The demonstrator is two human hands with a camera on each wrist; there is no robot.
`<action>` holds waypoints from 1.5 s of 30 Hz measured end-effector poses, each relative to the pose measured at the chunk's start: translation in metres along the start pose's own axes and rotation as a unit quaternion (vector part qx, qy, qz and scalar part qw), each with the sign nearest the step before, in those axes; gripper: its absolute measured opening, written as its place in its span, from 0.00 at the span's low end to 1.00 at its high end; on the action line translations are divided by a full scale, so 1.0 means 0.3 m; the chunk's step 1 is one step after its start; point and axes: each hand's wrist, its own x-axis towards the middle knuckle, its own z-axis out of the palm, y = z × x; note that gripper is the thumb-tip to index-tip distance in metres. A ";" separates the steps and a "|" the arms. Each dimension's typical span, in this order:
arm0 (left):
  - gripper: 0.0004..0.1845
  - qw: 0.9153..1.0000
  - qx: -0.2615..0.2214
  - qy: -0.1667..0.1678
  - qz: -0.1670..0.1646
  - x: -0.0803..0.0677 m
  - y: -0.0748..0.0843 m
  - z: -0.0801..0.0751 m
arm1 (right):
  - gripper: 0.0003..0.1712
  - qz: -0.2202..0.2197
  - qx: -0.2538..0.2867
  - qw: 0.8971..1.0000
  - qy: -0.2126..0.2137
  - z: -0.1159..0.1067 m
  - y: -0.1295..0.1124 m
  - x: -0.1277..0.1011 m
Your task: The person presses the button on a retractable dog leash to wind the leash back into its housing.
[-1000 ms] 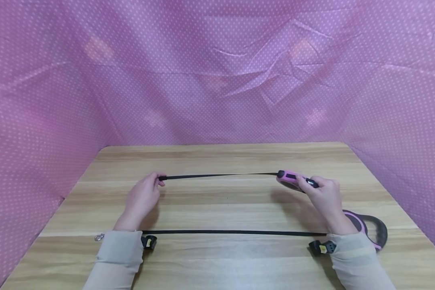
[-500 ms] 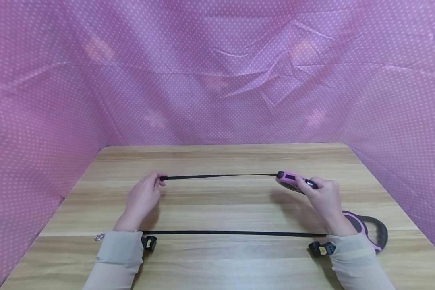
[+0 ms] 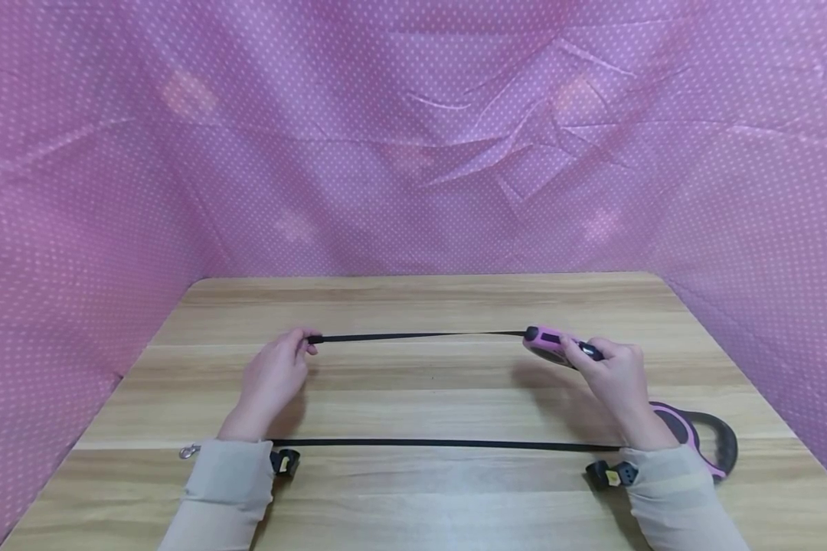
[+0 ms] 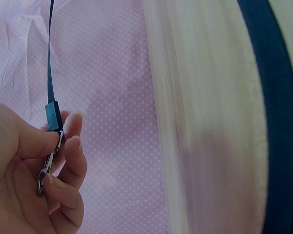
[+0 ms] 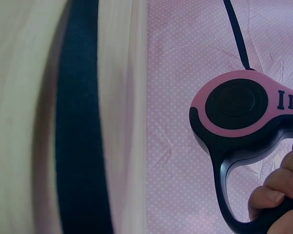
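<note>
Wooden desk (image 3: pixel 427 306), pink dotted backdrop. Right hand (image 3: pixel 616 383) grips a pink retractable leash (image 3: pixel 551 343) above mid-desk; left hand (image 3: pixel 272 379) pinches its metal clip (image 4: pixel 48 163), tape (image 3: pixel 420 335) taut between. Step: extension. Next, likely controlled retraction. Second leash (image 3: pixel 696 432) lies along the near edge.

Pink-and-black leash handle (image 5: pixel 239 112), black strap (image 3: pixel 420 335), white-dotted pink cloth (image 3: pixel 413 138), light wood table (image 3: pixel 420 298).

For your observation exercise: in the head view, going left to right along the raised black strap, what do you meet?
Left hand pinching the metal clip, taut black strap, pink-and-black retractable leash housing, right hand gripping it.
</note>
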 end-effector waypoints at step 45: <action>0.17 1.000 0.008 -0.001 0.007 0.000 0.014 0.015 | 0.20 -0.020 0.003 0.999 -0.031 0.016 -0.022 -0.014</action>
